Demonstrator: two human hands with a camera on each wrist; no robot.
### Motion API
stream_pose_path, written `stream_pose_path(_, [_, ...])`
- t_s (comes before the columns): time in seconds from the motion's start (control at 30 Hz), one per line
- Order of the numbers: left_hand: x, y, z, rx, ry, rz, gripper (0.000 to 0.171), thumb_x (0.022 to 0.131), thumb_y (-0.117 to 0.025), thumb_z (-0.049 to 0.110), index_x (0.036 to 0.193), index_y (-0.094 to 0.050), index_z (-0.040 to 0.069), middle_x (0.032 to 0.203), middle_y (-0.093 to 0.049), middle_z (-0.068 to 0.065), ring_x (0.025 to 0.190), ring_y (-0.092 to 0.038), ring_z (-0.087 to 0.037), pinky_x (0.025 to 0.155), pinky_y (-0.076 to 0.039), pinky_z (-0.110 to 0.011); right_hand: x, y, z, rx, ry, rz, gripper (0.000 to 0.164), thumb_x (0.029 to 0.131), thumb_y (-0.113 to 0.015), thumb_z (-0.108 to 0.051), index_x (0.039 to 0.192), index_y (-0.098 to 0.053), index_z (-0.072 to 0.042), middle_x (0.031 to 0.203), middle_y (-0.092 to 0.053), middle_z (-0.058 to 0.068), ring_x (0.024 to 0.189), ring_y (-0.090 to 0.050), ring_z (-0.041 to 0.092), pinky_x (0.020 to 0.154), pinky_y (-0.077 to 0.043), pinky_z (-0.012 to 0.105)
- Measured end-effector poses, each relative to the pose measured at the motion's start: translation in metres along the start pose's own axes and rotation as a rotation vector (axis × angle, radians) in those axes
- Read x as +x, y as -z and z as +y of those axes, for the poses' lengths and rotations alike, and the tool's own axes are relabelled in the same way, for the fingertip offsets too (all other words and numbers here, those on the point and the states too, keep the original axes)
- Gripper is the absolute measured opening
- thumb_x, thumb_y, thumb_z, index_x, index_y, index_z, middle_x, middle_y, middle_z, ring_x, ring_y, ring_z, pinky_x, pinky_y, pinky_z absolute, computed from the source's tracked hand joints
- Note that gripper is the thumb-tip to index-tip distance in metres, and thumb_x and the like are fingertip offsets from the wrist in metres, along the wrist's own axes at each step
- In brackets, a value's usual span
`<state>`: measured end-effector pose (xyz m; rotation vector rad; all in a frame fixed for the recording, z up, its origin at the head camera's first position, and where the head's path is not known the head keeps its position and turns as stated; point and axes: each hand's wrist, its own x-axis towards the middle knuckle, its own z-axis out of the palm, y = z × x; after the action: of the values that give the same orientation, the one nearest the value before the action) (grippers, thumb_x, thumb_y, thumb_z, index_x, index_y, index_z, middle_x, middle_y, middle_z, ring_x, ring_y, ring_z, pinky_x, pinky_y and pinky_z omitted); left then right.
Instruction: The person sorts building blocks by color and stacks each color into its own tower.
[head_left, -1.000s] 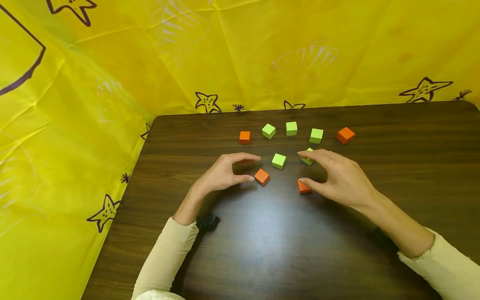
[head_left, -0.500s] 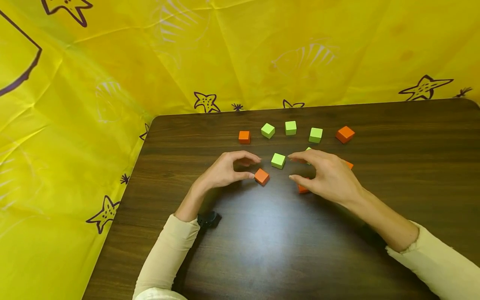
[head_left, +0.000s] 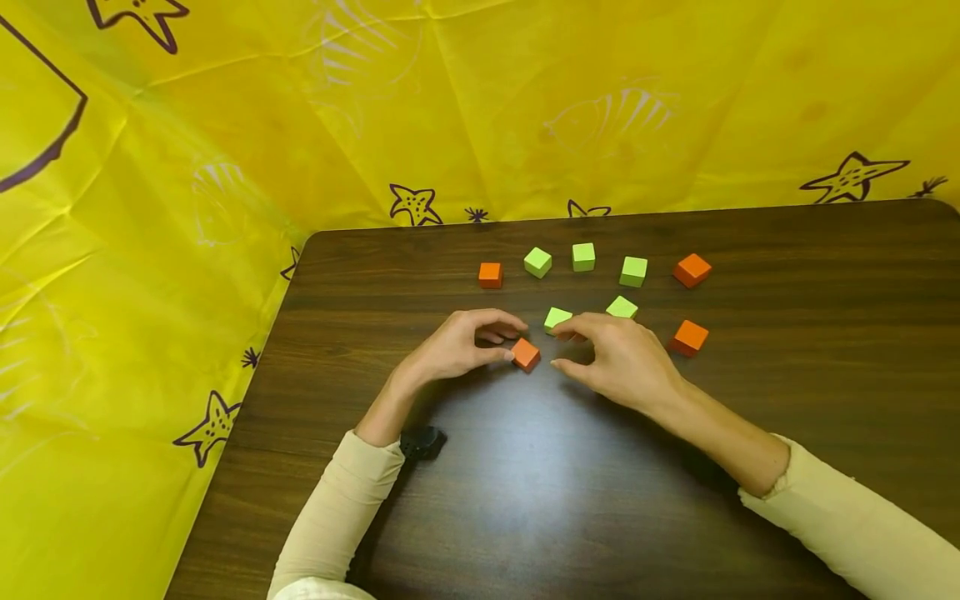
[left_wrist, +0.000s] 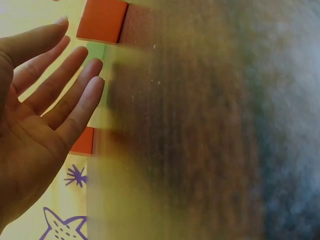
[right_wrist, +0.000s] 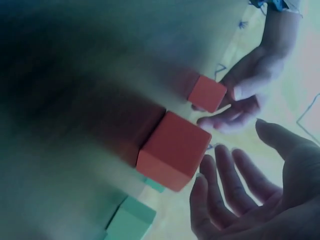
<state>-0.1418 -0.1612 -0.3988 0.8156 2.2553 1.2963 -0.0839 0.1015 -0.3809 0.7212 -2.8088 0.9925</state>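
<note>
My left hand (head_left: 465, 343) is curved beside an orange cube (head_left: 526, 355), its thumb tip right at the cube's left side. The left wrist view shows that hand's fingers (left_wrist: 75, 115) spread, with an orange cube (left_wrist: 102, 21) just beyond the thumb. My right hand (head_left: 622, 362) faces it from the right, thumb and fingers apart, with fingertips overlapping a green cube (head_left: 557, 319). In the right wrist view a large orange cube (right_wrist: 172, 150) sits in front of the right hand's fingers; the head view mostly hides it under that hand.
Along the back of the dark wooden table (head_left: 525, 500) stand an orange cube (head_left: 491, 275), several green cubes (head_left: 583, 257) and another orange cube (head_left: 692, 270). A green cube (head_left: 622, 307) and an orange cube (head_left: 688, 337) lie beyond the right hand. Yellow patterned cloth (head_left: 487, 108) surrounds the table.
My right hand has moved left toward the left hand, uncovering a green cube and an orange cube on the right and covering another orange one. The left hand has shifted slightly right.
</note>
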Motion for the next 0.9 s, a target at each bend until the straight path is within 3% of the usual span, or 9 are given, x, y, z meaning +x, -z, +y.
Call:
stream_pose_path(0.33, [0.000, -0.001, 0.000, 0.026, 0.013, -0.016, 0.036, 0.088, -0.074, 0.003, 0.123, -0.067, 0.008, 0.118, -0.068, -0.004, 0.105, -0.067, -0.019, 0.092, -0.055, -0.031, 0.003, -0.006, -0.005, -0.029, -0.048, -0.042, 0.038, 0.080, -0.083, -0.032, 0.113, -0.074, -0.018, 0.102, -0.074, -0.006, 0.093, -0.068, 0.018, 0.074, -0.056, 0.041])
stream_pose_path(0.6, [-0.001, -0.003, 0.001, 0.105, 0.044, -0.026, 0.036, 0.088, -0.076, 0.005, 0.122, -0.069, 0.013, 0.115, -0.069, 0.001, 0.102, -0.067, -0.011, 0.088, -0.055, -0.027, 0.006, -0.010, -0.007, -0.039, -0.067, -0.078, 0.035, 0.080, -0.084, -0.032, 0.110, -0.074, -0.018, 0.102, -0.074, -0.005, 0.089, -0.068, 0.018, 0.070, -0.057, 0.041])
stream_pose_path(0.9, [-0.001, -0.004, 0.000, 0.116, 0.040, -0.026, 0.034, 0.087, -0.076, 0.004, 0.119, -0.069, 0.010, 0.114, -0.070, -0.001, 0.101, -0.067, -0.011, 0.087, -0.056, -0.025, 0.010, -0.017, -0.008, -0.029, -0.084, -0.107, 0.033, 0.079, -0.084, -0.030, 0.109, -0.075, -0.019, 0.098, -0.073, -0.003, 0.085, -0.067, 0.017, 0.065, -0.056, 0.040])
